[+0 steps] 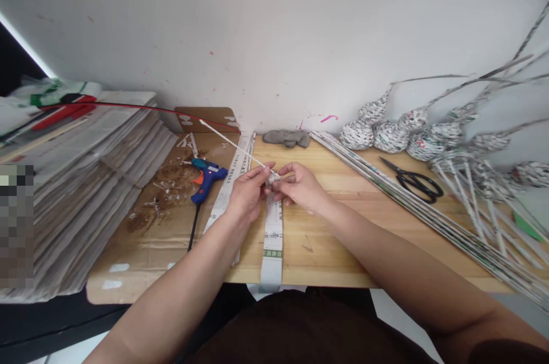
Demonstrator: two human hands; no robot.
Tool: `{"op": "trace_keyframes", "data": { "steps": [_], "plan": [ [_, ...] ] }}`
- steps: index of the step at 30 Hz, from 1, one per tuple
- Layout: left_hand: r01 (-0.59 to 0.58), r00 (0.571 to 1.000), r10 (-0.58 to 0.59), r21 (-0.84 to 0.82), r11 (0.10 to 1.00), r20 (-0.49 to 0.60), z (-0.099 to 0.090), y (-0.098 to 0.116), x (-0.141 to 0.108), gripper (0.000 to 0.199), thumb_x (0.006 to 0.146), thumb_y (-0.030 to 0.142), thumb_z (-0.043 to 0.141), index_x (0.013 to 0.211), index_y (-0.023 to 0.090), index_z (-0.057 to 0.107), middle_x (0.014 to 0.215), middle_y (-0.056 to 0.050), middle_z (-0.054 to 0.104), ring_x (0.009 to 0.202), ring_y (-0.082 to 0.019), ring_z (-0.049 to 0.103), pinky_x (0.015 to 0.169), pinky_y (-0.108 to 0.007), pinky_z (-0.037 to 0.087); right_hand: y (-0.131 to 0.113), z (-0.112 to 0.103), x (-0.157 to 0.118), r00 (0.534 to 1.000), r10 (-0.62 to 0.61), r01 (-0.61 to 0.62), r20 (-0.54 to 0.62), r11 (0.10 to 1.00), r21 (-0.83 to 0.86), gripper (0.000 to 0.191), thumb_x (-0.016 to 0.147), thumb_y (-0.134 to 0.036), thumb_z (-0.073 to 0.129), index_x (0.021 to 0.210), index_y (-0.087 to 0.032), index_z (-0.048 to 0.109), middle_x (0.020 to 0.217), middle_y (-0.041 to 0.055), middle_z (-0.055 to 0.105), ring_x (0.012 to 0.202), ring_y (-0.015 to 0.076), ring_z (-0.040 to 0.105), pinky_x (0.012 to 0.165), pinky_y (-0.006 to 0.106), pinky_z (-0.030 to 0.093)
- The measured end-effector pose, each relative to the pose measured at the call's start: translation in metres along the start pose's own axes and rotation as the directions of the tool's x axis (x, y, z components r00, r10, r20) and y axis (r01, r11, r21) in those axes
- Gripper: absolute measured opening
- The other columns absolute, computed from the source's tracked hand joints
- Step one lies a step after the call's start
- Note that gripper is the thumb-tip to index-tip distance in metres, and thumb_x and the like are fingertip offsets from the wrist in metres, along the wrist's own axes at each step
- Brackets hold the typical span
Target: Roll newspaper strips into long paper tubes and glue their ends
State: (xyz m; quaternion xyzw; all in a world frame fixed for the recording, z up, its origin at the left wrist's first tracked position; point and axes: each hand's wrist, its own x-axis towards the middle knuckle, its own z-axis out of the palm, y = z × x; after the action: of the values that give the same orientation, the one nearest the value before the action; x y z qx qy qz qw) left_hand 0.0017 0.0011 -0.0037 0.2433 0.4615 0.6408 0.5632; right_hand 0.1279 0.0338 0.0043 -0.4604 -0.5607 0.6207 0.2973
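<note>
Over the middle of the table, my left hand is closed, thumb and fingers pinching a thin white rod that slants up to the left. Opposite it, my right hand is also closed, its fingertips on the newspaper strip where it meets the rod's lower end. From there the strip runs down towards me and over the front table edge. Fingers hide part of where rod and paper meet. Just left of my left hand lie more newspaper strips and a blue glue gun.
A tall newspaper stack stands at left on stained cardboard. Rolled paper sticks lie diagonally at right, beside black scissors. Woven paper gourd shapes stand against the wall. A grey cloth lies at the back.
</note>
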Motion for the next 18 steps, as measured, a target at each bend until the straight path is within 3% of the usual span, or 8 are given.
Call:
{"op": "trace_keyframes", "data": {
  "steps": [6,12,18],
  "plan": [
    [-0.013,1.000,0.012,-0.038,0.999,-0.023,0.0011,0.0040,-0.0003,0.017,0.075,0.016,0.070,0.091,0.010,0.073,0.078,-0.005,0.066,0.050,-0.004,0.055,0.040,-0.012,0.041,-0.0032,0.0015,-0.0035,1.000,-0.006,0.005,-0.026,1.000,-0.012,0.032,0.077,-0.012,0.063,0.095,-0.022,0.038,0.069,-0.0001,0.067,0.060,0.0192,0.070,0.035,0.018,0.048],
    [-0.013,0.999,0.010,-0.074,0.997,-0.040,0.0019,0.0034,0.0004,0.011,0.078,0.012,0.066,0.088,0.009,0.072,0.088,-0.009,0.069,0.065,-0.010,0.065,0.062,-0.019,0.055,-0.0041,0.0049,-0.0068,0.999,0.029,-0.031,-0.034,0.998,-0.053,0.036,0.075,-0.009,0.061,0.098,-0.022,0.037,0.070,-0.0006,0.066,0.056,0.0190,0.069,0.036,0.019,0.050],
    [-0.029,0.998,0.024,-0.081,0.996,-0.056,0.0009,0.0027,0.0021,0.007,0.077,0.010,0.067,0.082,0.008,0.071,0.090,-0.008,0.069,0.068,-0.010,0.067,0.070,-0.022,0.056,-0.0082,0.0004,-0.0080,0.997,0.073,-0.072,0.031,0.996,-0.045,0.039,0.076,-0.011,0.063,0.102,-0.022,0.035,0.073,-0.0001,0.067,0.059,0.0181,0.070,0.040,0.021,0.052]
  ]
}}
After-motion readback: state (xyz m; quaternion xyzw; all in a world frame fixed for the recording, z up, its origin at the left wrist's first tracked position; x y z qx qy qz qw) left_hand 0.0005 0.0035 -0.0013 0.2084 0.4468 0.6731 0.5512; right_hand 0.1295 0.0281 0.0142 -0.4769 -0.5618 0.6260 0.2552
